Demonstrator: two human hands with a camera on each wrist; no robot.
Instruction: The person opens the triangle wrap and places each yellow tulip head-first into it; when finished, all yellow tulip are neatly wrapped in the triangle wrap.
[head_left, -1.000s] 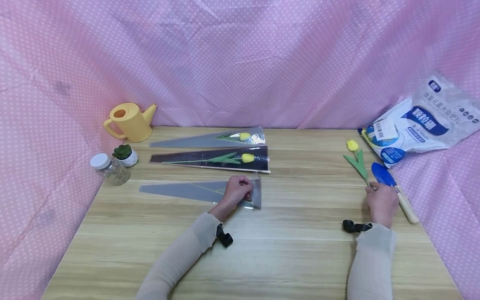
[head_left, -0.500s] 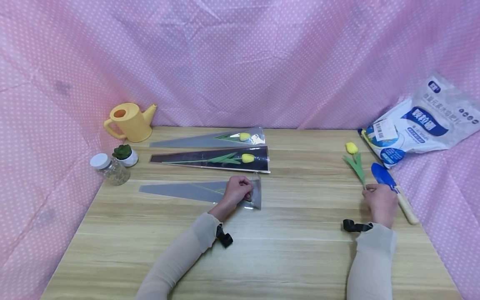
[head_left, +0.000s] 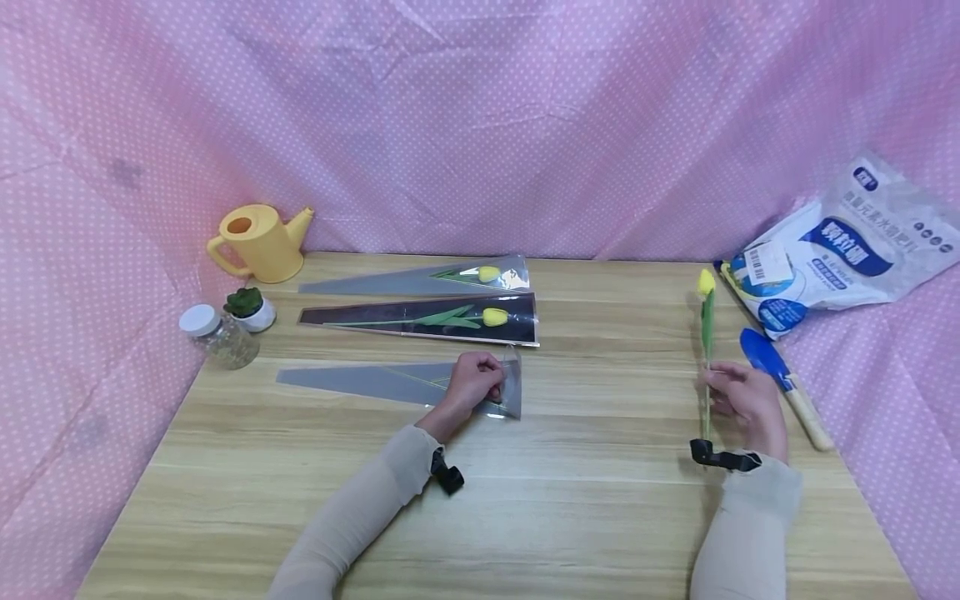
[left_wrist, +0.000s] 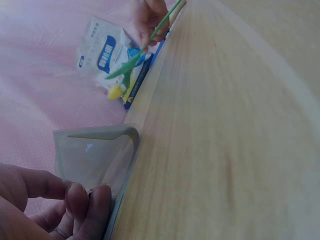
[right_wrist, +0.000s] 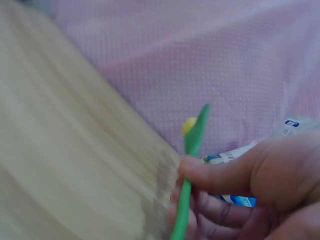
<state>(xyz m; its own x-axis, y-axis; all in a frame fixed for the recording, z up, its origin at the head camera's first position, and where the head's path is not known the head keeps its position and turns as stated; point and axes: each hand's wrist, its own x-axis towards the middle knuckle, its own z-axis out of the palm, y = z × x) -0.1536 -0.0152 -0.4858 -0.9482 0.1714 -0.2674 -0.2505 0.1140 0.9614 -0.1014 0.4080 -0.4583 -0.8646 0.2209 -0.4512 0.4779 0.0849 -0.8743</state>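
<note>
My right hand [head_left: 748,402] pinches the green stem of a yellow artificial tulip [head_left: 707,321] between thumb and fingers. The tulip's bloom points toward the back of the table; in the right wrist view its leaf [right_wrist: 197,132] partly covers the bloom. With my left hand [head_left: 475,382] I pinch the upper film of a clear flower sleeve [head_left: 352,380] near its wide end. That sleeve's mouth [left_wrist: 97,150] gapes in the left wrist view. Behind it lie a dark sleeve [head_left: 360,316] and a clear sleeve [head_left: 367,283], each with a yellow tulip inside.
A blue trowel [head_left: 767,354] with a wooden handle lies right of my right hand, below a white fertilizer bag [head_left: 832,250]. At the left stand a yellow watering can [head_left: 264,246], a small potted succulent [head_left: 251,310] and a white-lidded jar [head_left: 225,337].
My right hand has lifted the tulip and turned it more upright, its stem swinging left of the fingers. My left hand stays on the sleeve.
</note>
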